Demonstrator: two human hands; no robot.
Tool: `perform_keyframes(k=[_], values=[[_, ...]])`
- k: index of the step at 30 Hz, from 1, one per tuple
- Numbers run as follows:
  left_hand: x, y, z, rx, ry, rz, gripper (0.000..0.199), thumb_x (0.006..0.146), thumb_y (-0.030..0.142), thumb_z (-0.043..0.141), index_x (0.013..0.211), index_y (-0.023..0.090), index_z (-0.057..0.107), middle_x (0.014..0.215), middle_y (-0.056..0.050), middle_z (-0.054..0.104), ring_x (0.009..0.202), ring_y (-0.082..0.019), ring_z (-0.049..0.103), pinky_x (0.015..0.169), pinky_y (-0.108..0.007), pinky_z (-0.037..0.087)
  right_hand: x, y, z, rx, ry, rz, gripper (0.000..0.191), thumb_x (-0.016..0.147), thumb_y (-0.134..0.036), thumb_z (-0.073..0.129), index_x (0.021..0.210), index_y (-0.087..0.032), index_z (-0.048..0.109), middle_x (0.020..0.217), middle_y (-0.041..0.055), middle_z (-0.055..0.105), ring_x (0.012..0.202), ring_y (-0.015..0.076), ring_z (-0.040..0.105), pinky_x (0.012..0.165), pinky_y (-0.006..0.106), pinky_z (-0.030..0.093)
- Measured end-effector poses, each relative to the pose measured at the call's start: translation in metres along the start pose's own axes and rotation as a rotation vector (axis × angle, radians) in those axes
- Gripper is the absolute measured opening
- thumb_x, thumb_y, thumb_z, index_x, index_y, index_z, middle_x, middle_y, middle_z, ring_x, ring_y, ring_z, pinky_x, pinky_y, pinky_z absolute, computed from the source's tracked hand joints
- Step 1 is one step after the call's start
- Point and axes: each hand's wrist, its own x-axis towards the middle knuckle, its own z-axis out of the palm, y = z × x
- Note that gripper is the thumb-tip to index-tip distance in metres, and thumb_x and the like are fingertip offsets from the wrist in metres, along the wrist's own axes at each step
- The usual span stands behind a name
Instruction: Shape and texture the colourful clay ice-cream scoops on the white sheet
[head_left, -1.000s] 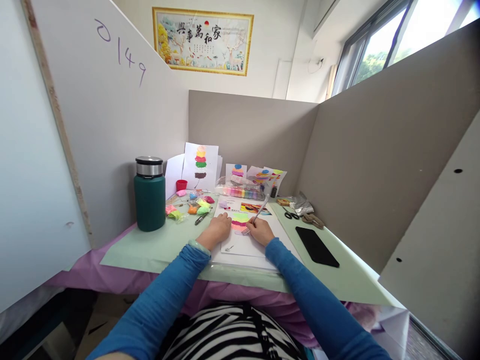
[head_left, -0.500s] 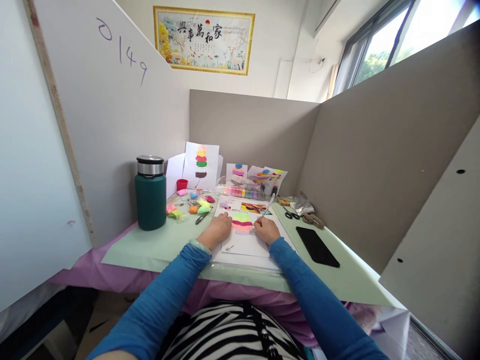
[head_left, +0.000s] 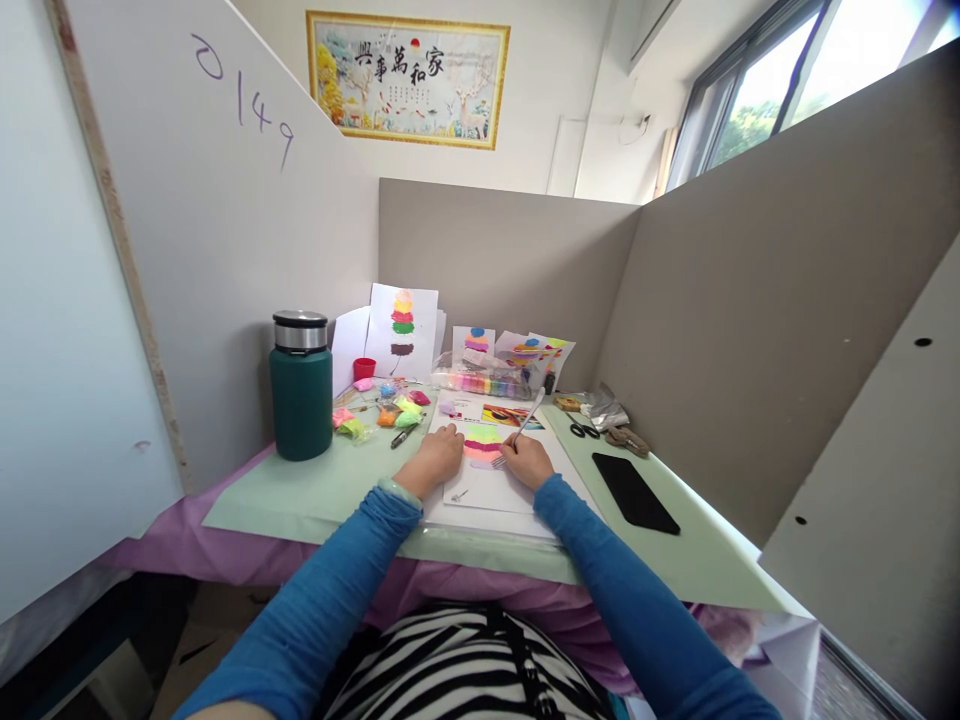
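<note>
A white sheet of paper [head_left: 487, 492] lies in front of me, with layers of clay [head_left: 481, 447] on it in yellow-green, dark pink, salmon and pale lilac. My right hand [head_left: 529, 462] grips a metal fork [head_left: 528, 420], its handle slanting up and its tines down at the lower edge of the clay. Whether the tines touch the lilac layer is hard to tell. On the left side of the same sheet rests my left hand [head_left: 442, 455], fingers laid on the paper and holding nothing.
Left stands a green bottle [head_left: 301, 400], near small bags of coloured clay [head_left: 388, 415] and a pen [head_left: 403, 437]. To the right lie a black phone [head_left: 635, 493], scissors [head_left: 583, 430] and a brown item [head_left: 628, 442]. Clay pictures [head_left: 403, 335] lean against the back partition [head_left: 510, 260].
My right hand has shifted slightly left, carrying the fork's tines a little left along the lower edge of the clay. My left hand stays in place.
</note>
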Motion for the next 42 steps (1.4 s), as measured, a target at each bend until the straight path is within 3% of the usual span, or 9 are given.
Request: perform_keyframes(k=[7,12,19,25,30,35,42], values=[[-0.001,0.001,-0.003,0.002,-0.012,-0.009,0.031,0.091,0.01,0.035,0.109,0.008,0.06,0.111,-0.02,0.058,0.104,-0.025,0.056,0.081,-0.037,0.047,0.001,0.008,-0.005,-0.087,0.038,0.025,0.016,0.084,-0.018,0.049,0.082,-0.017,0.065,0.08,0.0071,0.069,0.078,0.0181,0.061,0.066,0.024,0.035],[-0.002,0.003,-0.006,-0.001,-0.014,-0.012,0.03,0.091,0.011,0.036,0.109,0.007,0.06,0.111,-0.02,0.057,0.103,-0.026,0.057,0.082,-0.039,0.048,0.0,-0.001,0.002,0.056,0.1,-0.042,0.017,0.086,-0.021,0.048,0.083,-0.018,0.065,0.077,0.0041,0.069,0.075,0.0159,0.061,0.069,0.022,0.037],[0.0,0.002,-0.002,0.005,-0.008,-0.015,0.03,0.091,0.012,0.036,0.11,0.007,0.059,0.111,-0.02,0.057,0.101,-0.025,0.057,0.083,-0.039,0.048,0.0,-0.007,0.004,-0.004,0.016,-0.045,0.016,0.086,-0.022,0.05,0.083,-0.018,0.065,0.08,0.0053,0.07,0.077,0.0164,0.062,0.069,0.023,0.036],[-0.002,0.001,-0.004,-0.004,0.004,-0.001,0.031,0.09,0.009,0.035,0.108,0.008,0.061,0.109,-0.02,0.058,0.101,-0.025,0.056,0.082,-0.039,0.049,0.0,0.002,-0.005,-0.063,0.028,0.019,0.016,0.085,-0.019,0.049,0.083,-0.018,0.065,0.082,0.0064,0.07,0.08,0.0172,0.061,0.069,0.023,0.036],[-0.001,0.002,-0.004,-0.003,-0.008,-0.016,0.03,0.091,0.011,0.036,0.108,0.008,0.06,0.11,-0.02,0.057,0.1,-0.025,0.057,0.081,-0.038,0.048,-0.002,-0.005,0.0,0.014,0.074,-0.013,0.019,0.087,-0.022,0.048,0.087,-0.018,0.066,0.081,0.0047,0.07,0.078,0.0162,0.062,0.07,0.022,0.038],[-0.001,0.001,-0.003,0.001,-0.002,-0.013,0.03,0.091,0.01,0.035,0.108,0.006,0.06,0.11,-0.021,0.057,0.097,-0.025,0.058,0.081,-0.039,0.048,-0.002,-0.012,0.005,0.028,0.023,-0.054,0.017,0.087,-0.023,0.05,0.086,-0.019,0.066,0.08,0.0043,0.07,0.078,0.0162,0.062,0.07,0.022,0.037],[-0.002,0.002,-0.005,0.006,-0.023,-0.006,0.03,0.091,0.009,0.036,0.109,0.007,0.06,0.111,-0.02,0.057,0.103,-0.026,0.056,0.083,-0.038,0.048,0.0,0.001,-0.003,-0.063,0.018,0.007,0.017,0.086,-0.02,0.048,0.086,-0.017,0.065,0.085,0.0072,0.07,0.082,0.0177,0.062,0.07,0.024,0.036]])
